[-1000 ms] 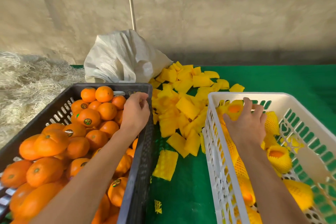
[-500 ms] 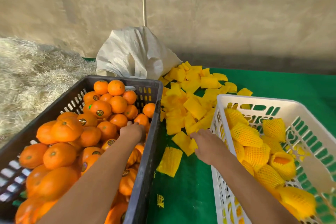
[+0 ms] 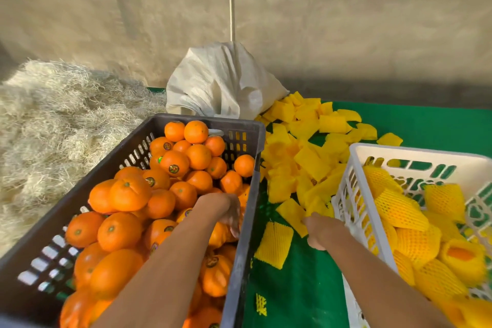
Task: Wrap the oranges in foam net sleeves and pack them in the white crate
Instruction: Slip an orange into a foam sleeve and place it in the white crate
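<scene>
The right hand (image 3: 318, 231) pinches a yellow foam sleeve (image 3: 291, 214) at the pile's six o'clock edge, beside the white crate (image 3: 415, 153). A neighbouring sleeve could drag along. The left hand (image 3: 226, 210) reaches into the black crate (image 3: 239, 120); its grip on an orange (image 3: 218, 234) is hidden, and the fruit might slip.

white sack (image 3: 221, 82) against concrete wall (image 3: 346, 21) | straw pile (image 3: 53, 120) left | green cloth (image 3: 300, 293) underneath

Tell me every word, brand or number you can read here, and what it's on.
None can be read.
Small round stickers on the bare oranges in the dark plastic crate: printed, but too small and blurred to read.
White slotted plastic crate, yellow foam net sleeves, white woven sack: no text visible.
</scene>
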`<state>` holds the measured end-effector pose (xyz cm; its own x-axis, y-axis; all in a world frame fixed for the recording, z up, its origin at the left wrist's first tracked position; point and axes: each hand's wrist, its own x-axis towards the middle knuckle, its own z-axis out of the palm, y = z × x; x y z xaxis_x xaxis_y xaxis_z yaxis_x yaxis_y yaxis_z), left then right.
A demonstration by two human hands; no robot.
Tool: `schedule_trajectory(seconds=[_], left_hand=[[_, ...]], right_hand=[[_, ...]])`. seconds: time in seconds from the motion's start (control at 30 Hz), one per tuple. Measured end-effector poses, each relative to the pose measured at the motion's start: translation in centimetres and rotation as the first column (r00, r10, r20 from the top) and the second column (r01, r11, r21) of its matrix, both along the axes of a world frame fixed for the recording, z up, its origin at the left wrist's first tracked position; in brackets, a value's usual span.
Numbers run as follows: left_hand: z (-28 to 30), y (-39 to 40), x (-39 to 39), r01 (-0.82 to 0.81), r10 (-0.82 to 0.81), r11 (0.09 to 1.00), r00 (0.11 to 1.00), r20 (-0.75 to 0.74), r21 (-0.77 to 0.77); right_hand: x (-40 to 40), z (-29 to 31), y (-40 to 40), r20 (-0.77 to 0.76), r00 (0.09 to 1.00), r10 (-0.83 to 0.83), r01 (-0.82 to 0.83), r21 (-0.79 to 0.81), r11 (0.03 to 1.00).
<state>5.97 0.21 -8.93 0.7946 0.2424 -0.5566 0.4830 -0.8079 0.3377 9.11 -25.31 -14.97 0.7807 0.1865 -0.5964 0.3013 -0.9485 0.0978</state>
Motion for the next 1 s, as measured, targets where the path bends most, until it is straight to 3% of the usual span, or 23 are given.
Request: schedule_trajectory(seconds=[0.1, 0.23, 0.3, 0.4, 0.5, 0.53, 0.6, 0.63, 0.7, 0.73, 0.8, 0.83, 0.87, 0.9, 1.0], left_hand=[[2.8, -0.5, 0.5, 0.096, -0.096, 0.995, 0.995, 0.035, 0.017], [5.1, -0.4, 1.6, 0.146, -0.177, 0.983, 0.902, 0.393, 0.108], [5.5, -1.2, 1.8, 0.099, -0.130, 0.991, 0.826, 0.549, 0.085], [6.3, -2.4, 1.4, 0.002, 0.014, 1.000, 0.665, 0.746, -0.020], [7.8, -3.6, 0.5, -0.029, 0.174, 0.983, 0.469, 0.866, -0.182], [8.2, -4.3, 0.3, 0.000, 0.236, 0.965, 0.445, 0.864, -0.263], [8.8, -6.1, 0.1, 0.066, 0.408, 0.858, 0.513, 0.755, -0.509], [8.9, -7.3, 0.0, 0.083, 0.498, 0.752, 0.577, 0.647, -0.654], [8.7, -9.7, -0.2, 0.059, 0.609, 0.488, 0.692, 0.388, -0.871], [8.4, -10.7, -0.3, 0.038, 0.620, 0.433, 0.712, 0.328, -0.901], [7.4, -12.2, -0.6, 0.008, 0.593, 0.477, 0.734, 0.329, -0.879], [6.9, -12.6, -0.9, -0.005, 0.575, 0.493, 0.752, 0.321, -0.870], [6.6, -13.0, -1.0, -0.017, 0.563, 0.473, 0.775, 0.288, -0.881], [6.5, -13.3, -1.1, -0.027, 0.560, 0.417, 0.795, 0.233, -0.909], [6.9, -13.7, -1.3, -0.022, 0.553, 0.218, 0.826, 0.105, -0.976]], right_hand=[[0.1, 0.2, 0.0, 0.083, 0.997, -0.004, 0.003, 0.013, 1.000], [-0.5, -0.3, 0.3, -0.018, 1.000, -0.009, 0.009, 0.015, 1.000], [-1.1, -1.1, 0.6, -0.019, 0.999, -0.026, 0.026, -0.008, 1.000], [-1.3, -0.6, 1.0, 0.114, 0.992, -0.061, 0.059, 0.024, 0.998], [-0.5, 2.3, 1.3, 0.289, 0.948, -0.137, 0.089, 0.174, 0.981], [-0.1, 3.6, 1.3, 0.347, 0.918, -0.191, 0.096, 0.273, 0.957], [0.4, 6.6, 1.0, 0.402, 0.854, -0.331, 0.072, 0.537, 0.840], [0.5, 7.9, 0.6, 0.379, 0.832, -0.406, 0.048, 0.679, 0.733], [-0.3, 9.9, -0.4, 0.238, 0.817, -0.526, -0.003, 0.913, 0.409], [-1.1, 10.6, -1.0, 0.134, 0.823, -0.551, -0.020, 0.978, 0.207], [-2.4, 11.1, -2.0, -0.110, 0.855, -0.507, 0.007, 0.980, -0.201], [-2.9, 10.9, -2.6, -0.211, 0.862, -0.460, 0.049, 0.940, -0.339], [-3.2, 10.7, -3.1, -0.271, 0.866, -0.420, 0.081, 0.906, -0.416], [-3.4, 10.4, -3.5, -0.284, 0.874, -0.394, 0.096, 0.896, -0.433], [-3.6, 9.8, -4.1, -0.193, 0.881, -0.431, 0.044, 0.942, -0.332]])
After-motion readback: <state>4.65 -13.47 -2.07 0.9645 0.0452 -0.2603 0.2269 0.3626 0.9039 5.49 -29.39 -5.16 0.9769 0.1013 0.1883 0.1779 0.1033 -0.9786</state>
